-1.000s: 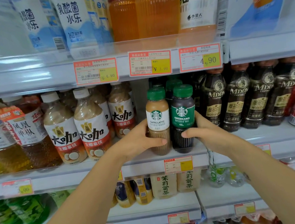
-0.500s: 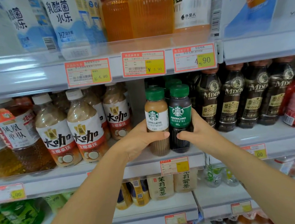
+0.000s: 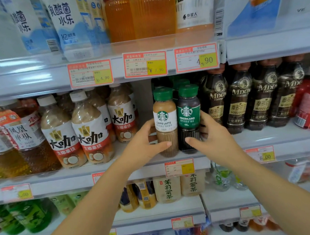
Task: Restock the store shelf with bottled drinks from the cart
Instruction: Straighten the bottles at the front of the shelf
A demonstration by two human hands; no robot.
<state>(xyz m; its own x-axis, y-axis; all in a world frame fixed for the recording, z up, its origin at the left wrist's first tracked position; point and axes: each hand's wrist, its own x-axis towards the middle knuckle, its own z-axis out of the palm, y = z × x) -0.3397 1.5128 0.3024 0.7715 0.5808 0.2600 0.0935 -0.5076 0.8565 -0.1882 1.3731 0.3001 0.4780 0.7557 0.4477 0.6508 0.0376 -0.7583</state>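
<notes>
While both bottles stand upright and touching at the near edge of the middle shelf (image 3: 62, 178), my left hand (image 3: 143, 146) curls round the latte bottle (image 3: 165, 116) and my right hand (image 3: 215, 136) round the Americano bottle (image 3: 189, 112), between coconut drinks (image 3: 92, 133) on the left and dark coffee bottles (image 3: 238, 101) on the right.

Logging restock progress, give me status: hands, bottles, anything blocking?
Left hand grips latte bottle. Right hand grips americano bottle. Both upright on shelf edge, touching. Dark coffee bottles close on right.
</notes>
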